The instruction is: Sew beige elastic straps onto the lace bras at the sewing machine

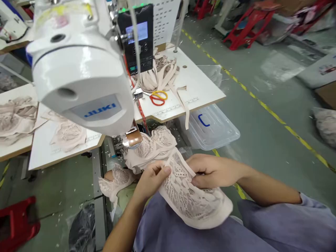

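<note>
A beige lace bra piece [189, 196] hangs between my hands above my lap, its lace face towards me. My left hand [153, 178] pinches its upper left edge between thumb and fingers. Along the upper right edge, my right hand [212, 169] grips the same piece, thumb on the lace and fingers partly hidden behind it. Just beyond my hands, more joined lace bra cups [149, 147] lie under the head of a white sewing machine [84, 77]. Another lace bra part [118, 180] hangs lower, left of my left hand.
Red-and-yellow scissors [159, 98] and a heap of beige straps [160, 73] lie on the white table [204, 87]. A lidded clear plastic box [212, 127] stands below its edge. Lace pieces [69, 134] rest on the left tabletop. Red stools [249, 24] stand on the floor.
</note>
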Available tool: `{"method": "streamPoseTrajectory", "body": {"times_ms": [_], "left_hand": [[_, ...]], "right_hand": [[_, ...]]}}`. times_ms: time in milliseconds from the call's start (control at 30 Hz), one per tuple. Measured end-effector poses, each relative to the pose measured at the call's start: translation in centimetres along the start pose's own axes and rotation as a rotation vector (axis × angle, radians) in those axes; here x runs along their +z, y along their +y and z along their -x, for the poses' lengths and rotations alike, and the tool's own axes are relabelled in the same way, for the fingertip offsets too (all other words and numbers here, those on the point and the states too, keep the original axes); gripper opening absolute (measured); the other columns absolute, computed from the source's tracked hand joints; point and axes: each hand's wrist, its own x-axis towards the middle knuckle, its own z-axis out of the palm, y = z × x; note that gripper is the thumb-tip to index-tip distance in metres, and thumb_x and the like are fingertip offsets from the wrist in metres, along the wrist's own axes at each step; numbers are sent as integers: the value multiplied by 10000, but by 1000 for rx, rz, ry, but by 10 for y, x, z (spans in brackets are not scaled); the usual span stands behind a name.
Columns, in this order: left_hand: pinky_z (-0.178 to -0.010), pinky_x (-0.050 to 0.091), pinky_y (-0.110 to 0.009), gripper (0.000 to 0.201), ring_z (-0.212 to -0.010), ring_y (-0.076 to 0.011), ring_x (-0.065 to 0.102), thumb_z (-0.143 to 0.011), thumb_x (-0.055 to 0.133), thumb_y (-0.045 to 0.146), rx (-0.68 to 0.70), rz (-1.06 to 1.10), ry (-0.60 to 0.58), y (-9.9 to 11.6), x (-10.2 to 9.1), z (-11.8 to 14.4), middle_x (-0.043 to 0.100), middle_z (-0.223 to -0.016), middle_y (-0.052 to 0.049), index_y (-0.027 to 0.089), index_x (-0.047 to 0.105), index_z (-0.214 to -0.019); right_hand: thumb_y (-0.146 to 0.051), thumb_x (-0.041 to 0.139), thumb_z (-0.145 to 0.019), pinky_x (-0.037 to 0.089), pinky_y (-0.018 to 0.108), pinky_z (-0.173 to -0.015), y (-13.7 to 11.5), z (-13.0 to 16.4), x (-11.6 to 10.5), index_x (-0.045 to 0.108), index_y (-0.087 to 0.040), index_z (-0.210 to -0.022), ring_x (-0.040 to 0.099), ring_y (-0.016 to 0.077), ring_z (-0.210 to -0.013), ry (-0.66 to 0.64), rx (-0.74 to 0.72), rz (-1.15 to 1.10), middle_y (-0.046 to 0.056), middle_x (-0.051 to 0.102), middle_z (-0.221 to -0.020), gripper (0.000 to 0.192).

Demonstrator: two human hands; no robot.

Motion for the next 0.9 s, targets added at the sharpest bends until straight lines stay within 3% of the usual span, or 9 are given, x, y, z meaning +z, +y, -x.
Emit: {"method": "streamPoseTrajectory", "body": {"times_ms": [67,133,333,467,533,600,733,800,900], "left_hand": [[-655,447,-259,410,-686,-144,546,-912,561,554,-80,144,-72,9,10,-12,623,-778,-25,155,640,-864],[-652,429,-243,379,-674,-127,511,-927,549,534,-49,144,51,13,15,-18,594,-775,-9,164,629,-910],[-601,406,-239,296,-605,-133,505,-991,456,367,21,-314,438,2,11,-17,522,-674,31,179,559,-1195],[-758,476,-264,299,-861,-166,644,-988,381,187,348,-657,376,12,17,-21,686,-934,-61,193,613,-1177],[-684,450,-251,335,-755,-155,625,-969,379,144,513,-860,372,23,13,-23,677,-848,-50,192,639,-1175],[-587,385,-251,346,-598,-143,550,-952,415,139,592,-1046,494,31,1,-22,620,-691,-15,185,652,-1201],[-528,294,-257,380,-583,-145,554,-953,464,184,345,-1295,775,34,-36,-16,672,-709,-25,190,641,-1289],[-506,255,-266,406,-566,-147,547,-970,464,223,184,-1366,795,32,-49,-13,696,-721,-24,219,616,-1346],[-494,224,-269,426,-495,-136,498,-974,462,235,135,-1379,757,32,-57,-9,688,-661,-7,256,601,-1376]], "right_hand": [[-390,474,-974,403,228,-623,-13,13,-12,571,-152,-762,465,109,-637,-41,53,-19,-6,521,-696,333],[-425,477,-978,399,230,-604,-13,22,-19,600,-148,-781,469,111,-636,-5,101,5,-4,536,-703,361],[-473,497,-973,484,343,-871,41,-1,-32,719,-228,-1114,630,215,-1005,661,203,-32,66,715,-1089,359],[-465,671,-864,519,331,-804,63,-40,-41,707,-253,-1122,664,208,-990,856,94,-427,69,729,-1134,336],[-432,733,-823,523,295,-757,61,-56,-46,689,-245,-1095,667,173,-911,895,4,-510,63,729,-1104,333],[-398,771,-799,521,265,-712,55,-68,-50,654,-242,-1085,648,138,-823,912,-70,-463,48,711,-1078,347],[-379,776,-797,497,244,-628,44,-91,-55,582,-246,-1097,580,95,-661,869,-112,-322,-3,625,-934,381],[-372,753,-817,487,247,-625,42,-104,-56,565,-250,-1093,571,94,-656,833,-115,-266,-14,584,-904,355],[-349,713,-846,488,270,-667,42,-125,-58,548,-258,-1096,578,114,-708,809,-113,-168,-16,558,-883,313]]}}
